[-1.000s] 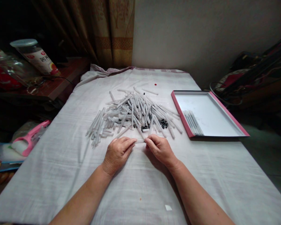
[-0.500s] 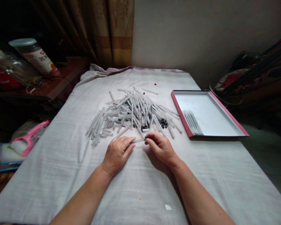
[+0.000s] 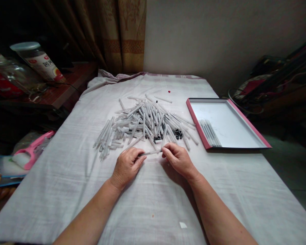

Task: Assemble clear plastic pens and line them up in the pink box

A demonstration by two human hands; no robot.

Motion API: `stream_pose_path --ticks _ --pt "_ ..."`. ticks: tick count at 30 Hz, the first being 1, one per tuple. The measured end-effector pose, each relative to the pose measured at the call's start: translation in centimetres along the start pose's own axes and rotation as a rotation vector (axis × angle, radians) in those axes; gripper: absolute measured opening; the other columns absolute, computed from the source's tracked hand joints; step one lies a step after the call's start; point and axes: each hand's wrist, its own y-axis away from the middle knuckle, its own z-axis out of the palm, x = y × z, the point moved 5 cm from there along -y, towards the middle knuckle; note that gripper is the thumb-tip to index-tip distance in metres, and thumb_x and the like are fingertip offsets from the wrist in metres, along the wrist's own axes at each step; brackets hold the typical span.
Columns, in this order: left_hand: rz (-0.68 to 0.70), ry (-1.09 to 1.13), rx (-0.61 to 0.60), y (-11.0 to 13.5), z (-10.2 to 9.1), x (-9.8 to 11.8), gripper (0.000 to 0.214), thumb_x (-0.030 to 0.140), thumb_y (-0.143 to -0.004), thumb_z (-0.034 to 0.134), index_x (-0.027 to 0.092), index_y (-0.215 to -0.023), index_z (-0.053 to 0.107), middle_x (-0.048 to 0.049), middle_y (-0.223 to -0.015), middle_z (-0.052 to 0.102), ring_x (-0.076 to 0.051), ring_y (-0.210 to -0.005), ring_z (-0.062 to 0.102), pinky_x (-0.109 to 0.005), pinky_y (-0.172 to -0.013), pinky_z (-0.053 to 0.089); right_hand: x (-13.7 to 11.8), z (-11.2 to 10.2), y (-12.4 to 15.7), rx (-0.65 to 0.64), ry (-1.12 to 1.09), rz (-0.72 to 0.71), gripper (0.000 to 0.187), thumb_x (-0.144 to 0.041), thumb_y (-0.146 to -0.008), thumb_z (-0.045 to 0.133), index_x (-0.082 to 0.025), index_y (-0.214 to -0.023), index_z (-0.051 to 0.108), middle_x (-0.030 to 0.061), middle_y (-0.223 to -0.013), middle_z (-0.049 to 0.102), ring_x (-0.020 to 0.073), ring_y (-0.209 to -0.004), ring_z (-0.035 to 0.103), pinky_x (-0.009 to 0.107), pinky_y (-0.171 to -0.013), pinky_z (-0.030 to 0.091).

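Fingers of the left hand (image 3: 127, 166) and the right hand (image 3: 177, 161), seen from the head view, are closed on opposite ends of a slim translucent tube (image 3: 153, 152). The tube lies between the two hands, nearly level, its right end tipped slightly away from the person, with only its middle stretch uncovered. On the left, thumb and fingers are narrowed around it; on the right, thumb and forefinger pinch it, and a dark bit shows right at those fingertips. How far the ends run into each grip is hidden.

Just beyond the hands, a loose pile of similar tubes (image 3: 144, 126) spreads over a pale cloth (image 3: 73, 183) covering the table, its pieces crossing at many angles. A more even bundle (image 3: 104, 136) lies at the pile's left side. Small black caps (image 3: 178, 134) cluster at its near right part, and a small red piece (image 3: 169, 91) lies apart, farther back.

To the right, an open shallow box with pink sides (image 3: 197, 126) rests on the cloth; a row of pens (image 3: 209, 133) lies inside, along its left wall. A white scrap (image 3: 183, 225) lies near the right forearm. At the far left, a lidded jar (image 3: 43, 64) stands on a reddish-brown surface (image 3: 68, 92), near a patterned curtain (image 3: 127, 30).
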Motion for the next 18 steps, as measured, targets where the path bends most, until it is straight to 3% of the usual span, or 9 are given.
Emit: stream_pose_path --ticks 4,8,13,18 --pt "-0.011 0.033 0.011 0.0 0.0 0.0 0.013 0.030 -0.093 0.057 0.019 -0.094 0.065 -0.0036 -0.081 0.069 -0.017 -0.073 0.064 -0.028 -0.069 0.049 0.0 0.1 0.0 -0.026 0.029 0.010 0.030 -0.036 -0.092 0.048 -0.021 -0.066 0.055 -0.0006 -0.057 0.061 0.0138 -0.055 0.057 0.024 -0.055 0.043" --pt "0.010 -0.036 -0.056 0.0 0.1 0.0 0.020 0.033 -0.094 0.055 0.019 -0.103 0.066 -0.0054 -0.091 0.074 -0.019 -0.080 0.068 -0.031 -0.074 0.049 -0.5 -0.7 0.0 0.032 0.037 -0.023 0.031 -0.037 -0.091 0.048 -0.021 -0.067 0.057 0.0000 -0.059 0.062 0.0132 -0.054 0.056 0.024 -0.057 0.043" --pt "0.009 -0.090 -0.166 -0.1 0.2 -0.2 0.027 0.031 -0.097 0.047 0.019 -0.084 0.067 -0.0021 -0.077 0.072 -0.018 -0.073 0.067 -0.030 -0.070 0.045 -0.9 -1.4 0.0 0.085 0.043 -0.079 0.032 -0.036 -0.091 0.049 -0.020 -0.064 0.056 0.0002 -0.058 0.062 0.0127 -0.054 0.055 0.023 -0.057 0.043" --pt "-0.005 -0.015 -0.081 0.0 -0.2 -0.2 0.024 0.032 -0.096 0.051 0.019 -0.084 0.066 -0.0018 -0.078 0.072 -0.017 -0.072 0.066 -0.028 -0.070 0.044 -0.5 -1.0 -0.1 0.038 0.051 -0.044 0.033 -0.036 -0.090 0.047 -0.020 -0.062 0.054 -0.0011 -0.056 0.059 0.0117 -0.053 0.054 0.022 -0.056 0.041"
